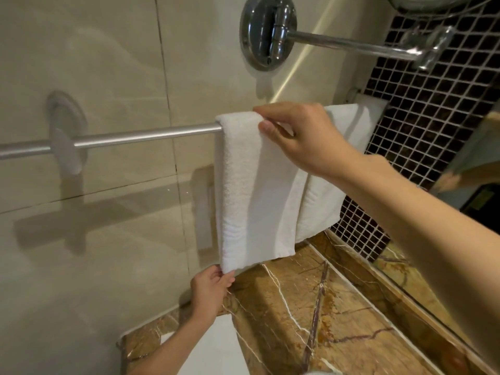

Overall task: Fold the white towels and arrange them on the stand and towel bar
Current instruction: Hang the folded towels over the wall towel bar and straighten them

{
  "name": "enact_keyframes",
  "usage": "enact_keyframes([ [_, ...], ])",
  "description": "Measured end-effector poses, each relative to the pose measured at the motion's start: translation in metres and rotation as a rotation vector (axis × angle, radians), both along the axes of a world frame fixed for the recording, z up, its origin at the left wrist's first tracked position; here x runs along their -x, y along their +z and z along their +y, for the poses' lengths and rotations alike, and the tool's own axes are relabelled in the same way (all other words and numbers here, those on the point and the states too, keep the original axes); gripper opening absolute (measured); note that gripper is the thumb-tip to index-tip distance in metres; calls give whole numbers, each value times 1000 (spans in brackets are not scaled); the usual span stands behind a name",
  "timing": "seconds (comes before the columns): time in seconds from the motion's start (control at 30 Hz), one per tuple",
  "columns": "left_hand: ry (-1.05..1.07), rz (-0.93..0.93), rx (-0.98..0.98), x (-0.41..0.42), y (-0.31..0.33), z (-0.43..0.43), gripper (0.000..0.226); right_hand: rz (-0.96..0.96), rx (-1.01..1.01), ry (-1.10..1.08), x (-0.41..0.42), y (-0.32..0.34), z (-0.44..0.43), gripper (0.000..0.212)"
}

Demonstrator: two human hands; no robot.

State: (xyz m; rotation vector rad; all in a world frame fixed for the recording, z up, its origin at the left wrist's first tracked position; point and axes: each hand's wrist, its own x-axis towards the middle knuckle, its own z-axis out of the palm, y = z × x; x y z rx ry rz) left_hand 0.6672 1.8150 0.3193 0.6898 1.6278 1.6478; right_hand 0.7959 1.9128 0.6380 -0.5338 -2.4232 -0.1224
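Observation:
A folded white towel (249,190) hangs over the silver towel bar (130,138) on the beige tiled wall. A second white towel (338,163) hangs beside it to the right, partly hidden behind my right arm. My right hand (300,136) pinches the top fold of the first towel where it lies over the bar. My left hand (212,289) pinches the lower left corner of the same towel from below.
A chrome wall mount (266,31) with a swivel arm (351,44) sticks out above the bar. Brown marble counter (311,307) lies below, with a white basin edge (211,347). Dark mosaic tile (433,104) covers the right wall.

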Motion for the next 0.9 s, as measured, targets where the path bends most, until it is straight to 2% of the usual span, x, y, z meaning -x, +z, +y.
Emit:
enact_keyframes([
  [0.33,-23,-22,-27,-11,-11,34,11,7,83,-51,-13,2,16,34],
  [0.9,-33,74,-54,-5,-11,29,19,-48,-11,-92,-13,-4,11,32],
])
